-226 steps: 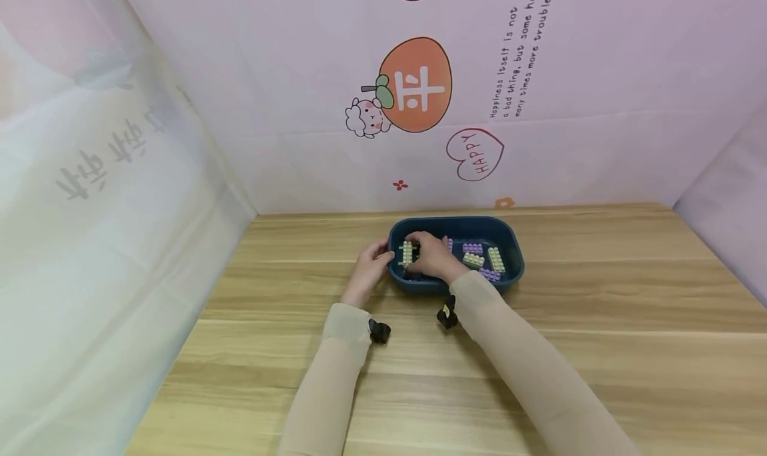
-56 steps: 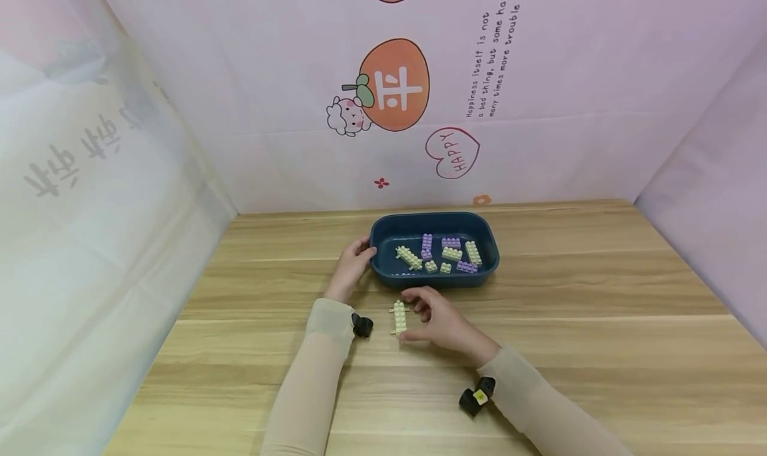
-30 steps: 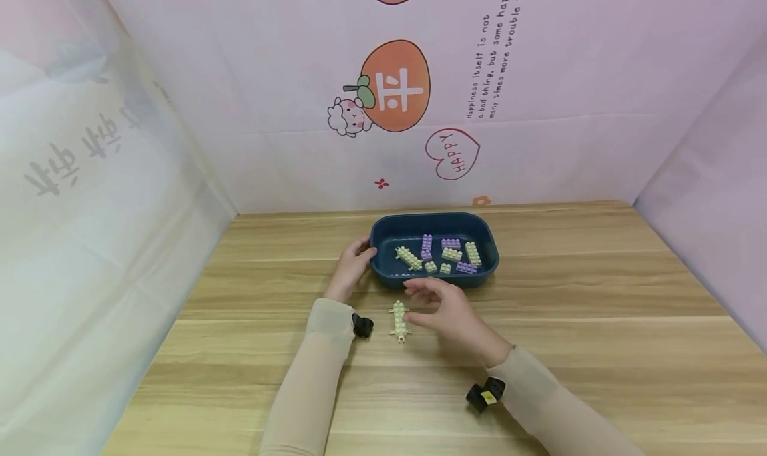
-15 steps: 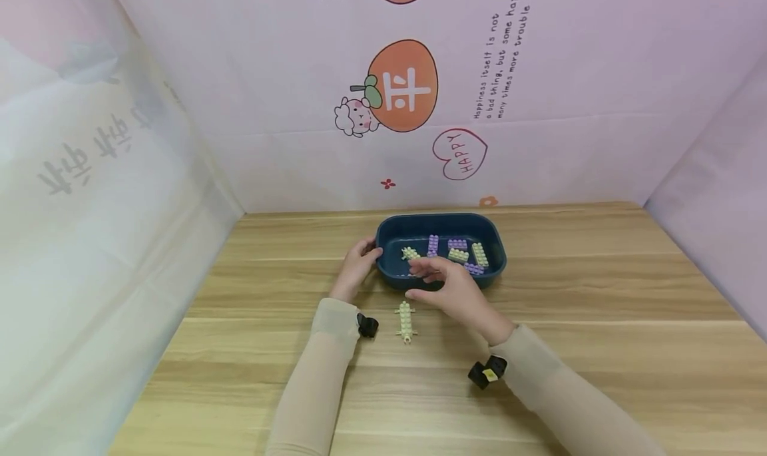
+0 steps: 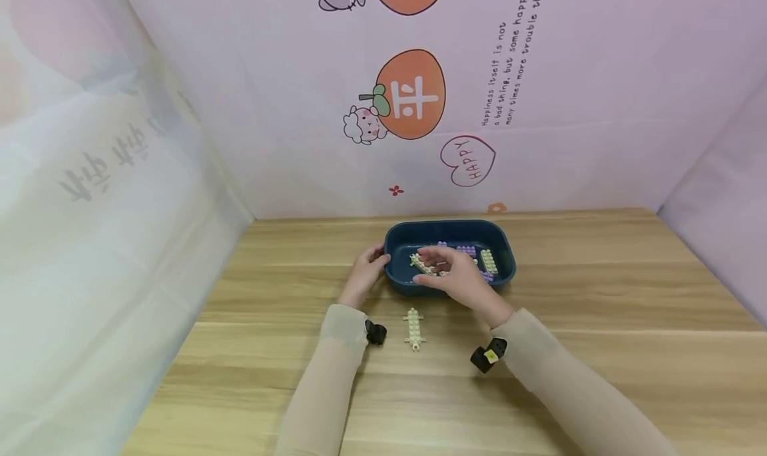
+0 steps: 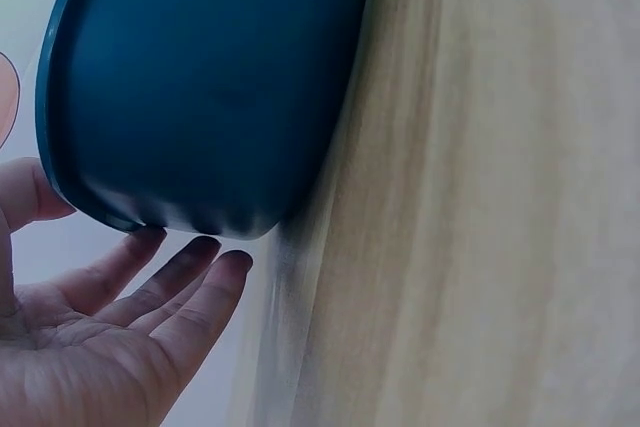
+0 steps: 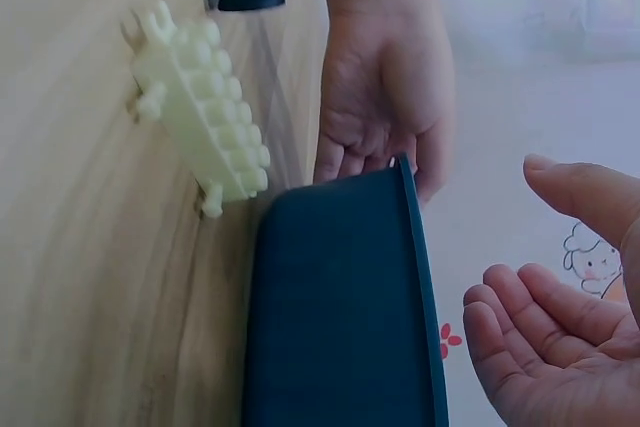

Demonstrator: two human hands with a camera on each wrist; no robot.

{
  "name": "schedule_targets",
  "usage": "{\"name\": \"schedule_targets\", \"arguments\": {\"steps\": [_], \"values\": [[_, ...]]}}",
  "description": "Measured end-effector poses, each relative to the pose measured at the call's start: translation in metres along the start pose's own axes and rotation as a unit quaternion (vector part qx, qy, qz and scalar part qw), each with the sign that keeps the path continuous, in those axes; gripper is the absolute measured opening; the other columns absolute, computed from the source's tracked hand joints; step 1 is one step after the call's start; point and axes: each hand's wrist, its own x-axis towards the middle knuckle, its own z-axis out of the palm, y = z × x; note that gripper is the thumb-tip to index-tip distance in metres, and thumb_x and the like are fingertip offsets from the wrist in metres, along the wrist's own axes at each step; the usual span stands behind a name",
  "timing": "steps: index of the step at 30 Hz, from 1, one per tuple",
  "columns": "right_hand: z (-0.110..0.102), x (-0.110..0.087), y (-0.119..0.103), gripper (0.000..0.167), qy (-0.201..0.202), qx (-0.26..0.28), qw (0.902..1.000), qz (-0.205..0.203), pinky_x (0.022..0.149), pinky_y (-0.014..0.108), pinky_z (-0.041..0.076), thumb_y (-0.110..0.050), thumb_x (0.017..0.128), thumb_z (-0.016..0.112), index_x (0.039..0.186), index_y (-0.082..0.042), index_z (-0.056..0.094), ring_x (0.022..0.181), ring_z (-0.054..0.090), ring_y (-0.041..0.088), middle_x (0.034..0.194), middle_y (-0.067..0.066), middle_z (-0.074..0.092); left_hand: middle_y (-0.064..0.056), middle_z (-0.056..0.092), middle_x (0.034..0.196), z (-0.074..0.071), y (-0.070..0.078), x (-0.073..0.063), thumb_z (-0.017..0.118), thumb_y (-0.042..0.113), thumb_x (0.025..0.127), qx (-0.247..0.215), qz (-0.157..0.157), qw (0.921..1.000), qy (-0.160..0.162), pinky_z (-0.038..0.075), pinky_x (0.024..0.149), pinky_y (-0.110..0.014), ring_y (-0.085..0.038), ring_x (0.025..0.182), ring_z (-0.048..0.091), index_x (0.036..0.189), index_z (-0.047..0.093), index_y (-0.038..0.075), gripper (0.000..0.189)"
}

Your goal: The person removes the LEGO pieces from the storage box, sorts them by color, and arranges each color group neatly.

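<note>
My left hand (image 5: 363, 275) holds the left end of a dark blue tray (image 5: 437, 231). In the left wrist view its thumb lies over the rim and its fingertips touch the outer wall. Over the tray's front left part hangs my right hand (image 5: 464, 281), fingers bent loosely and apart from the thumb, nothing between them. Below it in the tray lies a pale yellow studded brick piece with side pegs (image 5: 421, 264), partly hidden. A like pale yellow brick piece (image 7: 200, 107) lies on the table in front of the tray, studs up.
Purple bricks (image 5: 466, 249) and a pale yellow brick (image 5: 489, 261) lie in the tray's right half; my right hand hides some others. A printed cloth (image 5: 299, 110) hangs behind the wooden table (image 5: 269, 376), with more cloth at both sides.
The right hand set the yellow brick piece down in front of the tray, let go of it, then moved up and over the tray. The left hand stays at the tray's left end.
</note>
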Motion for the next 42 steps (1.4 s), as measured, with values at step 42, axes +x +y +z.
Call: {"name": "schedule_targets", "arguments": {"steps": [42], "values": [[-0.011, 0.049, 0.024, 0.066, -0.111, -0.102, 0.9862, 0.069, 0.101, 0.049, 0.046, -0.007, 0.083, 0.075, 0.141, -0.002, 0.045, 0.12, 0.051, 0.035, 0.136, 0.019, 0.052, -0.018, 0.051, 0.139, -0.001, -0.003, -0.001, 0.051, 0.011, 0.099, -0.004, -0.007, 0.9999, 0.009, 0.047, 0.103, -0.04, -0.028, 0.125, 0.051, 0.14, 0.047, 0.0, 0.042]]}}
